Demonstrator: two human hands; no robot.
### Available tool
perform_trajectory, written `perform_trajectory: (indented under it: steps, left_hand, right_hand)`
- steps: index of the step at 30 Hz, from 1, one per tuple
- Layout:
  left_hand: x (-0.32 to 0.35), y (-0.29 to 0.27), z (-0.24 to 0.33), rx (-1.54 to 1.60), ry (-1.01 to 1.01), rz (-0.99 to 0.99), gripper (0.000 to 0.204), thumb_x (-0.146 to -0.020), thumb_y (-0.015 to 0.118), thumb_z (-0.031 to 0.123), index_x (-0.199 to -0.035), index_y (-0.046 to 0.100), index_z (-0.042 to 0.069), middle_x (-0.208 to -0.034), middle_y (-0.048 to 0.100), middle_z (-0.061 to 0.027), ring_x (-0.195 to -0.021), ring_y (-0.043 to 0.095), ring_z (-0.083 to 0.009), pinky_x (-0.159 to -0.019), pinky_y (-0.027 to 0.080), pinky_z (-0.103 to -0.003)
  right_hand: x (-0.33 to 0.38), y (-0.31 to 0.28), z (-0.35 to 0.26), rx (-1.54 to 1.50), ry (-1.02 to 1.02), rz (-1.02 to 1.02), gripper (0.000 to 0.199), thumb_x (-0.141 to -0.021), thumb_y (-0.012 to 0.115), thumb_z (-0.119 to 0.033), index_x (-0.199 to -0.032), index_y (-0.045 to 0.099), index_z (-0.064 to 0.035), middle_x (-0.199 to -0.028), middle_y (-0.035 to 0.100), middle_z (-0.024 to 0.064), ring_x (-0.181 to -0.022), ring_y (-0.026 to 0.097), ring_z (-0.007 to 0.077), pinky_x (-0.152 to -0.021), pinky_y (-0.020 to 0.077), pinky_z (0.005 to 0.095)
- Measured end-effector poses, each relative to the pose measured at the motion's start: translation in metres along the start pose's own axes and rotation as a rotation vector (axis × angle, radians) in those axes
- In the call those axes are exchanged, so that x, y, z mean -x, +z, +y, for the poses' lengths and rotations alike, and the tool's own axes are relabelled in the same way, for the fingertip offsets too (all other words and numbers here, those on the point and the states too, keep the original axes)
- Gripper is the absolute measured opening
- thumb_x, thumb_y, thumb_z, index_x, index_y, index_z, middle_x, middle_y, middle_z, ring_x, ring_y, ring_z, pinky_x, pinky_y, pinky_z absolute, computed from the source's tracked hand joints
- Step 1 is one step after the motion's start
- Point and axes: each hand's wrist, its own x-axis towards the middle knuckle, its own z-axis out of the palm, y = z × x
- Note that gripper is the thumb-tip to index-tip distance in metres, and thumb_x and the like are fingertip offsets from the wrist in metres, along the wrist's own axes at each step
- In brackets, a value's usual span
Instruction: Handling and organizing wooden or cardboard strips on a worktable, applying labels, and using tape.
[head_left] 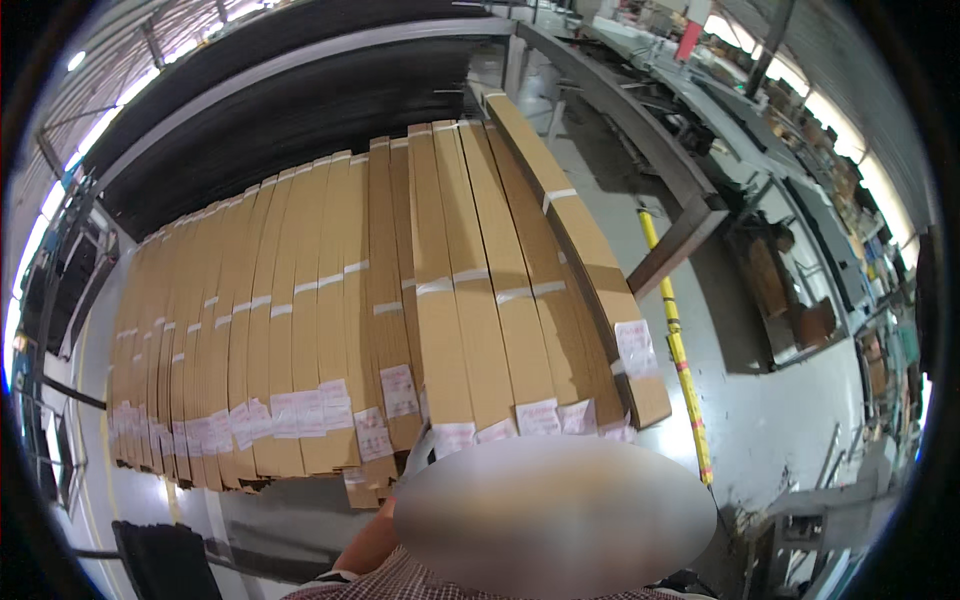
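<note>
Nearest, a forearm [365, 545] in a checked sleeve rises toward long flat cardboard cartons [380, 320] stacked on edge on the grey floor [790, 410]; both hands are hidden behind a blurred patch, so their grip cannot be told

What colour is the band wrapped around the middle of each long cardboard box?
White, as the head view shows: a band crosses each long cardboard box near its middle.

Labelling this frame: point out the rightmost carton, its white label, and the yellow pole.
Rightmost carton [575, 235]: head view, on its brown top face, mid-length.
White label [636, 348]: head view, middle of the paper near the carton's near end.
Yellow pole [680, 360]: head view, mid-shaft, on the floor right of the cartons.
</note>
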Motion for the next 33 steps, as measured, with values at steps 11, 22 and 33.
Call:
perform_trajectory:
  steps: [11,22,33]
  left_hand:
    - [-0.023,0.025,-0.021,0.139,-0.039,0.188,0.044,-0.094,0.039,0.035,-0.119,0.049,0.001,-0.113,0.057,-0.0119,-0.100,0.059,-0.0245,-0.088,0.048,-0.037]
    - [-0.066,0.043,-0.013,0.271,0.063,-0.108,0.057,-0.091,0.044,0.045,-0.130,0.039,0.004,-0.123,0.050,-0.0093,-0.110,0.052,-0.0220,-0.093,0.043,-0.035]
    - [-0.058,0.034,-0.049,0.030,0.128,-0.047,0.064,-0.090,0.050,0.019,-0.142,0.016,0.003,-0.143,0.029,-0.0096,-0.129,0.031,-0.0195,-0.105,0.027,-0.032]
  right_hand:
    - [-0.047,-0.044,-0.034,-0.176,0.118,-0.307,0.043,-0.085,0.060,-0.019,-0.124,0.048,-0.0040,-0.115,0.057,0.0077,-0.100,0.057,0.0169,-0.084,0.0488,0.0329]
    - [-0.147,-0.090,0.008,-0.299,0.463,-0.029,0.021,-0.082,0.056,-0.012,-0.101,0.061,-0.0046,-0.088,0.061,0.0042,-0.080,0.055,0.0105,-0.071,0.0445,0.0261]
    - [-0.223,-0.041,-0.236,0.809,-0.100,-0.039,0.069,-0.067,0.073,-0.019,-0.127,0.043,-0.0031,-0.109,0.055,0.0185,-0.100,0.054,0.0322,-0.083,0.0447,0.0362]
